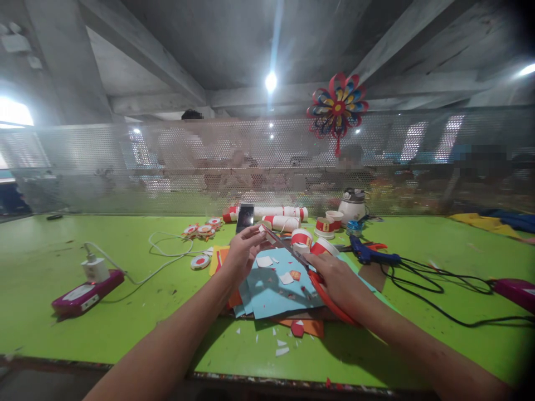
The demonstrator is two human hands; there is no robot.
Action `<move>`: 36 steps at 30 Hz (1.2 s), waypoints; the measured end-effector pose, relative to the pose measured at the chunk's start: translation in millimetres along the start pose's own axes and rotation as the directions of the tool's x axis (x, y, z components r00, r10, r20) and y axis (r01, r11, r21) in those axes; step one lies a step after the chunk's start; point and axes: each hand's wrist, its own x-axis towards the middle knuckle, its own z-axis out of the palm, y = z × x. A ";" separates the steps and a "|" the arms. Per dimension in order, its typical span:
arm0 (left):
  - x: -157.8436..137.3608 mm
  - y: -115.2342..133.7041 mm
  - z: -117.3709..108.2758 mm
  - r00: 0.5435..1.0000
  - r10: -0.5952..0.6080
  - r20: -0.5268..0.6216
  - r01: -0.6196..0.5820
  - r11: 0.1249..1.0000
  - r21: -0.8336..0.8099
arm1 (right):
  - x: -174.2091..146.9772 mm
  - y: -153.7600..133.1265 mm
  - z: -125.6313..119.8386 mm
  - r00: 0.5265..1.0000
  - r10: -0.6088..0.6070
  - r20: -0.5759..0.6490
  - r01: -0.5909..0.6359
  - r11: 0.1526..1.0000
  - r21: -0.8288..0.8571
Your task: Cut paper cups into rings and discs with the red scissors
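My left hand (243, 250) pinches a small white-and-red piece of paper (268, 235) between thumb and fingers. My right hand (336, 274) grips scissors (321, 291) with orange-red handles; their blades point up and left toward the piece. Whether the blades touch it is hard to make out. Beneath both hands lies a stack of light blue paper sheets (267, 298), strewn with white scraps (286, 278) and a small orange-patterned piece (295, 275). Red-and-white paper cups (301, 238) stand or lie just beyond my right hand.
Right of the sheets lies a blue glue gun (371, 253) with black cables. A purple power strip (90, 292) with a white charger sits at left. At the back are a phone (245, 218), joined paper cups (273, 213), a white jug (351, 210) and a perforated screen (104, 172).
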 end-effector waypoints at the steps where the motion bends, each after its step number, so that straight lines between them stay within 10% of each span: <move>1: -0.1 0.2 0.1 1.000 -0.001 -0.002 0.001 1.000 0.000 | -0.1 -0.9 -0.8 1.000 0.003 0.004 -0.003 1.000 -0.007; 36: 0.5 2.0 3.3 0.999 0.025 -0.026 -0.025 1.000 0.005 | 6.3 9.0 4.9 0.996 -0.062 -0.058 0.074 0.966 0.248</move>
